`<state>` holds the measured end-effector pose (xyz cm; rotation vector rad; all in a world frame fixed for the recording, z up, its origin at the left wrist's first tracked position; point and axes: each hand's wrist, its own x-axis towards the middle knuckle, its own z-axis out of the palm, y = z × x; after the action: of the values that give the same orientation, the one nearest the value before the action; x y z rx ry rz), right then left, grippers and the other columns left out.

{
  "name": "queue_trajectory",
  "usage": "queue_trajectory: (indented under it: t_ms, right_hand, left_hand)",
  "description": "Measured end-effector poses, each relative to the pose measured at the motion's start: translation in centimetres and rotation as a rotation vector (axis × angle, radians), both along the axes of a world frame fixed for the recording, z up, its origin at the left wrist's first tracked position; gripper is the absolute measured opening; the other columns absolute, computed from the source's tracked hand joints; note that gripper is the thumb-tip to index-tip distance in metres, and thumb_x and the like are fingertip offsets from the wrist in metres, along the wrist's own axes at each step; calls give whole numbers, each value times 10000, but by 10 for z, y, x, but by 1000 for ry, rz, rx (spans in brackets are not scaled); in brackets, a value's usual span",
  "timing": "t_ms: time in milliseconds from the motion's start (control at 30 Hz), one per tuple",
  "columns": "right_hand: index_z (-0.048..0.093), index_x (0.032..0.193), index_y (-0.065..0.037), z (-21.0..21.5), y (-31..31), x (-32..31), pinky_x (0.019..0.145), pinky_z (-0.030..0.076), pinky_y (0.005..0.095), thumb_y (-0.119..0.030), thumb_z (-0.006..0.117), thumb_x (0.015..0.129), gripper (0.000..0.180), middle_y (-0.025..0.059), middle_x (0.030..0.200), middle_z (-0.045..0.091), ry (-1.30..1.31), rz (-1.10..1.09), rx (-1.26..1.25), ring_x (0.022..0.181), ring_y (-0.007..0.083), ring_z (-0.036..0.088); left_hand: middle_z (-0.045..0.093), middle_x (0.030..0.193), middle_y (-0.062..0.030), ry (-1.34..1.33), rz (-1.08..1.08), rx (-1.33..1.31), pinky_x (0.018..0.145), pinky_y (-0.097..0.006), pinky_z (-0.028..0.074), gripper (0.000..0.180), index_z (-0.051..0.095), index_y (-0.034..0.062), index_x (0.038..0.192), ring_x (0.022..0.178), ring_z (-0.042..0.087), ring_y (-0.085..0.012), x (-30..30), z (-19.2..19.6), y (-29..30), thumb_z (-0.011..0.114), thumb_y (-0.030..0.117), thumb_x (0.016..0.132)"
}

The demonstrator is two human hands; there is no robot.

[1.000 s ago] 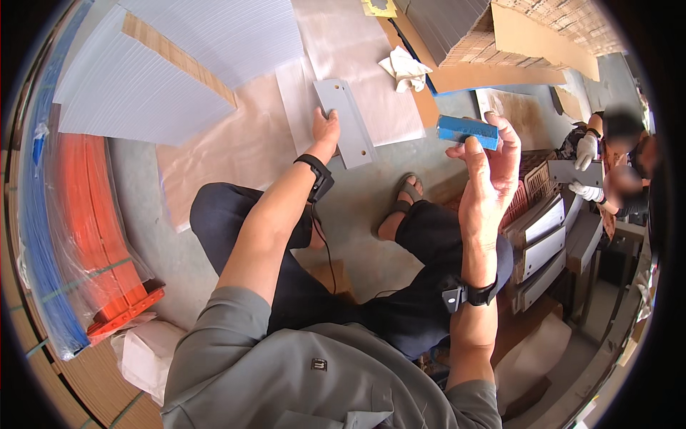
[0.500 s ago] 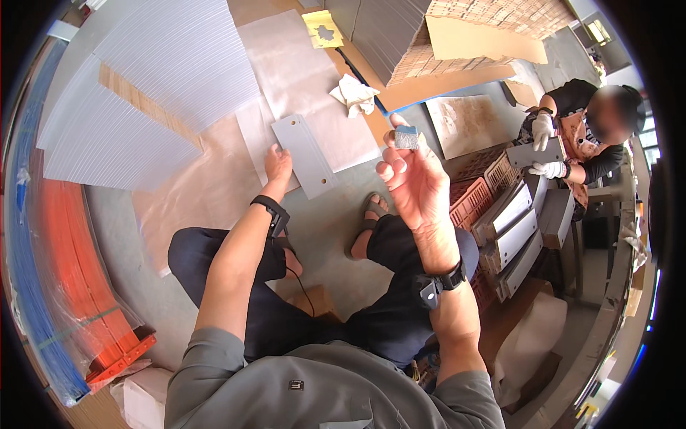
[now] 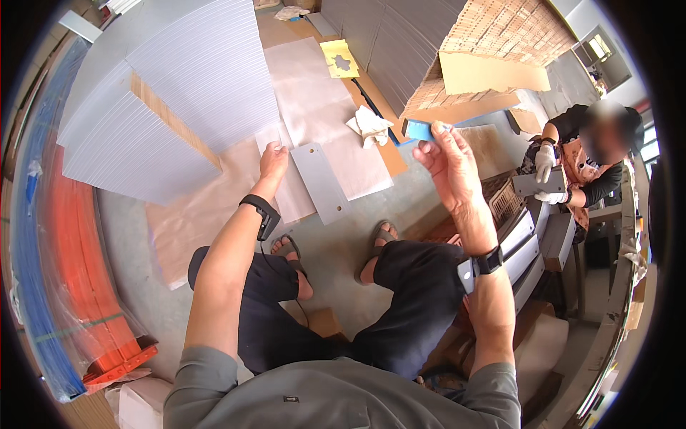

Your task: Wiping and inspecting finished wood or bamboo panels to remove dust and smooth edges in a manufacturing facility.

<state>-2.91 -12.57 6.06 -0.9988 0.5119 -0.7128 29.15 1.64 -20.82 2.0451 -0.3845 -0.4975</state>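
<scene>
Raised to the right of centre, my right hand (image 3: 457, 171) pinches a small blue block (image 3: 419, 130) between thumb and fingers. Its blue face shows now; a speckled grey side was visible earlier. My left hand (image 3: 273, 163) is beside the upper left edge of a flat grey panel (image 3: 319, 183) with holes near its ends. The left fingers are curled in, and whatever they may hold is hidden. Under the panel are pale protective sheets (image 3: 311, 93) spread on the floor.
Tall stacks of grey panels (image 3: 200, 64) rise at the left, and another stack (image 3: 386, 43) at the back. A crumpled white cloth (image 3: 369, 127) lies beyond the panel. At the right, a gloved co-worker (image 3: 572, 157) holds a grey panel near crates. Orange beams (image 3: 86, 264) lie far left.
My left hand has come off the grey panel's edge, up and leftward. My right hand has turned the block so its blue face shows. The whole view has shifted slightly.
</scene>
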Motion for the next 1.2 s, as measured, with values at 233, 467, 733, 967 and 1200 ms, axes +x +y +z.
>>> queue_trajectory:
  t_ms: [233,467,733,967,1200]
  right_hand:
    - [637,1056,-5,-51,-137,106,788,530,242,-185,756,936,247,43,917,706,445,-102,-600,819,83,659]
    - [667,1126,-22,-152,-272,228,868,543,353,-293,752,885,372,115,973,723,823,-142,-982,889,238,695]
    - [694,1084,-17,-234,-347,312,867,551,380,-315,758,897,358,139,1023,740,851,-68,-975,939,284,708]
    - [664,1106,-30,-310,-379,363,867,540,443,-225,740,897,296,161,1067,687,813,-153,-1160,982,361,671]
    - [656,1147,-49,-344,-401,389,899,525,474,-248,697,924,302,171,1118,670,797,-85,-1182,1052,385,651]
  left_hand:
    - [689,1195,-176,-248,-297,217,976,-426,507,360,625,44,1251,1117,649,-342,33,20,-31,564,253,964]
    - [540,1425,-191,-517,-531,176,1092,-445,443,490,511,13,1404,1261,540,-386,70,-2,-187,550,238,971]
    - [425,1542,-169,-510,-537,244,1151,-457,382,596,411,59,1507,1371,435,-394,117,-60,-319,551,276,969]
    - [410,1562,-130,-844,-687,272,1190,-554,259,536,430,168,1520,1434,338,-435,150,-111,-347,489,337,1014]
    - [444,1520,-118,-938,-580,154,1189,-563,233,465,525,182,1453,1424,345,-418,148,-124,-353,482,338,1018]
